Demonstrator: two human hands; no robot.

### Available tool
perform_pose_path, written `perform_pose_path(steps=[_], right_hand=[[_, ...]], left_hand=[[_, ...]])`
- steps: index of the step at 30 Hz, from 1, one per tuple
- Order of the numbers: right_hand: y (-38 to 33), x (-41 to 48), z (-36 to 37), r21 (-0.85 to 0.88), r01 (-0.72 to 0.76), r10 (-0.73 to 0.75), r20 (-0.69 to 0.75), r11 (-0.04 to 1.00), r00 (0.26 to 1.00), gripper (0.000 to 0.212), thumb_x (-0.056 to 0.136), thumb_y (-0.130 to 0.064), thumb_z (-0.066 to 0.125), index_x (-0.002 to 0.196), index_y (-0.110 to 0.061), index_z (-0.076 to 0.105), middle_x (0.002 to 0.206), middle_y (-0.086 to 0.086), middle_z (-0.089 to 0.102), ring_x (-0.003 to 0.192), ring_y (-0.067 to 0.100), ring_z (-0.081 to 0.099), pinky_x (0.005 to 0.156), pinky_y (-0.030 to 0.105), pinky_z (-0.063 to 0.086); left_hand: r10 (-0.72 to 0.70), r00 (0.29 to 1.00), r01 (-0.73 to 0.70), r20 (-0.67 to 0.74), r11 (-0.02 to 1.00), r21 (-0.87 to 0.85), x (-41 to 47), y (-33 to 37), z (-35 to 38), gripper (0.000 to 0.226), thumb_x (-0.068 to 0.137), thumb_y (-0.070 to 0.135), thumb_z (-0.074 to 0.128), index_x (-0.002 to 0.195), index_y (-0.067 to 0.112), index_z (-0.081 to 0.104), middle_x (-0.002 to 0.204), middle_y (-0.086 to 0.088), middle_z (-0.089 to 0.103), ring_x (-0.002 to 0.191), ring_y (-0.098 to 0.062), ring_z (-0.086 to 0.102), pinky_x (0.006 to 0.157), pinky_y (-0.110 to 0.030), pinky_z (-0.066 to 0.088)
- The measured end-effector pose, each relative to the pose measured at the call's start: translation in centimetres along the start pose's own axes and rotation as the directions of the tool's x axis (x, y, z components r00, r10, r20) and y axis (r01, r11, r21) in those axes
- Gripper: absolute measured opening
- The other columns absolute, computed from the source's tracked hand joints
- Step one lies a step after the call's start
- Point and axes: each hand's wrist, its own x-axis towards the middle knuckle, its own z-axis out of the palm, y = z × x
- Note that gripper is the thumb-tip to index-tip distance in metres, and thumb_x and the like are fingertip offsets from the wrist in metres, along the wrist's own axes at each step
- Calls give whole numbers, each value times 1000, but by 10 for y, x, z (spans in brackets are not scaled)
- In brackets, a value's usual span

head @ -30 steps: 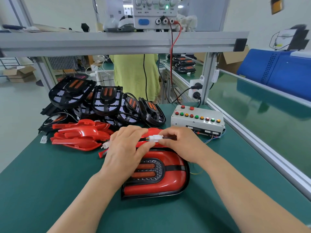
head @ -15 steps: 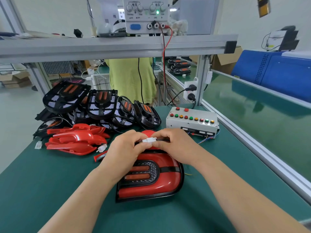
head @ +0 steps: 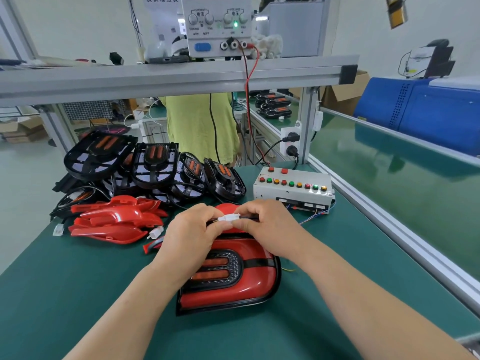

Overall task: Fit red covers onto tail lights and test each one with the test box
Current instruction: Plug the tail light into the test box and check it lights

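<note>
A tail light with a red cover fitted (head: 233,281) lies flat on the green mat in front of me. Above its far edge my left hand (head: 192,235) and my right hand (head: 270,227) pinch a white wire connector (head: 228,218) from both sides, fingertips almost touching. The grey test box (head: 293,189), with a row of red, green and yellow buttons, stands just beyond my right hand. Loose red covers (head: 114,222) lie stacked at the left. Behind them lean several black tail lights without covers (head: 155,165).
A power supply (head: 215,24) sits on the aluminium shelf above, with red and black leads running down to the test box. A person in a yellow-green top (head: 200,126) stands behind the bench. A metal rail (head: 389,229) bounds the mat on the right.
Both hands have stayed on the white connector with fingers pressing it closer together. The view has shifted slightly; the covered tail light has not moved.
</note>
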Motion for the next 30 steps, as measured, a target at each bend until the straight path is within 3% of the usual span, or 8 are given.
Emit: perform_pose_path(steps=[8,11,14,16,21,24,26,30], right_hand=[[3,-1,-7,43,44,-46,44,998,998,15,90,-25,72,104,-20,74,93,-12,69,86,-2,62,76,9,43],[6,0,-6,37,37,-39,44,999,998,11,89,-26,72,99,-23,74,88,-16,68,83,-6,61,74,7,42],[19,-2,-20,75,-70,75,-69,995,995,2,87,-31,74,87,-30,73,78,-19,68,71,-11,60,65,6,43],[27,-6,-32,104,-128,140,-112,986,984,10,85,-32,76,81,-37,69,77,-21,68,72,-13,62,63,4,44],[27,-6,-26,147,-146,162,-103,978,981,14,86,-28,77,80,-35,67,87,-9,72,60,1,67,50,13,50],[32,-1,-22,-16,-178,173,-165,984,971,7,88,-30,74,91,-28,69,94,-8,68,73,3,64,71,19,53],[37,-1,-22,-161,-236,212,-153,958,965,22,90,-33,71,107,-18,71,103,-2,66,92,15,64,87,31,51],[39,-11,-18,-293,-278,258,-106,915,960,53,93,-40,64,141,-21,52,136,0,52,130,18,44,107,30,34]], left_hand=[[28,994,-20,105,997,-76,5,-5,-9,7,89,33,71,88,27,73,86,10,67,85,-2,61,72,-12,43],[20,995,-15,95,998,-62,5,-6,-9,7,88,34,71,86,28,73,85,11,67,83,-2,60,71,-15,44],[-47,998,45,-38,998,-51,6,-15,-19,11,85,37,72,79,28,71,79,17,67,78,1,59,64,-13,41],[-79,994,74,-82,995,-63,6,-24,-29,9,86,36,73,79,30,71,80,24,66,77,4,59,64,-17,40],[-58,997,52,-57,994,-91,3,-29,-24,10,86,37,74,79,31,70,86,21,66,80,-1,60,69,-25,44],[-66,995,59,-71,993,-98,1,-31,-22,11,88,40,71,80,31,70,88,23,66,82,2,60,72,-27,46],[-85,994,79,-66,993,-90,-1,-35,-25,15,88,45,69,82,32,70,88,25,66,81,2,60,73,-27,46],[-119,992,117,34,992,48,-4,-42,-25,20,91,50,61,81,32,61,72,18,61,67,-5,55,63,-28,41]])
